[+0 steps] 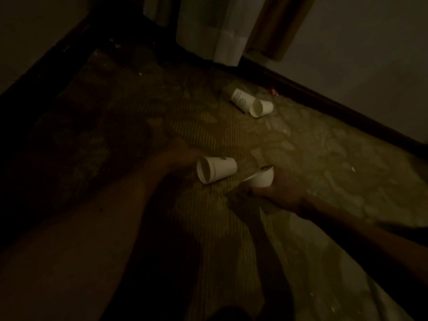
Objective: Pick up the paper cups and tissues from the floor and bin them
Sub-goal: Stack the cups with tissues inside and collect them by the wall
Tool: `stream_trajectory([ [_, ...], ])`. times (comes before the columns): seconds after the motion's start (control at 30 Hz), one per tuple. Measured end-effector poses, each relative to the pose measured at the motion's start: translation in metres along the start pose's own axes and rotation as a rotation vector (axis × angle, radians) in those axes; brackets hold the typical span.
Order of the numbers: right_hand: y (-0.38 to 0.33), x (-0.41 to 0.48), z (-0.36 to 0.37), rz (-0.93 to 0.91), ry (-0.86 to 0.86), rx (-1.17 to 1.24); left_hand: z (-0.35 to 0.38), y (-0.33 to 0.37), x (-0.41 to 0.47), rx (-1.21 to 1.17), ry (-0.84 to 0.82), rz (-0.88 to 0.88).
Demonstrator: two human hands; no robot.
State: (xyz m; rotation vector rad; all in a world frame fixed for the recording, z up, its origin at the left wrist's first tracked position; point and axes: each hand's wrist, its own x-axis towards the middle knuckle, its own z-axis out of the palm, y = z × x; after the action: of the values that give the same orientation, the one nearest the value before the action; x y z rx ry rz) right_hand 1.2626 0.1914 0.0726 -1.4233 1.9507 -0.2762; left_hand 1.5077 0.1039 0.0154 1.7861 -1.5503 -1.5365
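Your right hand [282, 191] has its fingers curled round the held cup [260, 179], low over the middle of the floor [324, 158]; whether that cup has left the carpet is not clear in this dim light. Your left hand [178, 156] is just beside the mouth of the near cup [216, 169], which lies on its side, but the hand is too dark and blurred to tell how far open it is or whether it touches the cup. Two more lie together at the floor's far edge, close to the skirting [324, 98] and below the curtain [220, 31]: the printed cup [240, 100] and the plain cup [261, 108], touching or nearly so. No bin or tissue shows, so I judge you are early on, with nothing binned yet.
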Motion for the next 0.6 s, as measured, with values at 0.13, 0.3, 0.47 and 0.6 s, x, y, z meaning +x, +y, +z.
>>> stream_trajectory([
  [0.13,-0.010,0.026,0.009,-0.008,-0.111,0.189,0.030,-0.001,0.014,-0.097,-0.055,-0.013],
  [0.3,0.009,0.059,0.021,0.058,-0.282,0.538,0.054,-0.004,0.029,-0.232,-0.041,-0.023],
  [0.47,0.031,0.069,0.038,0.170,-0.366,0.749,0.071,-0.010,0.043,-0.308,0.067,-0.072],
  [0.6,0.042,0.085,0.044,0.152,-0.274,0.655,0.066,-0.008,0.043,-0.337,0.099,-0.134],
])
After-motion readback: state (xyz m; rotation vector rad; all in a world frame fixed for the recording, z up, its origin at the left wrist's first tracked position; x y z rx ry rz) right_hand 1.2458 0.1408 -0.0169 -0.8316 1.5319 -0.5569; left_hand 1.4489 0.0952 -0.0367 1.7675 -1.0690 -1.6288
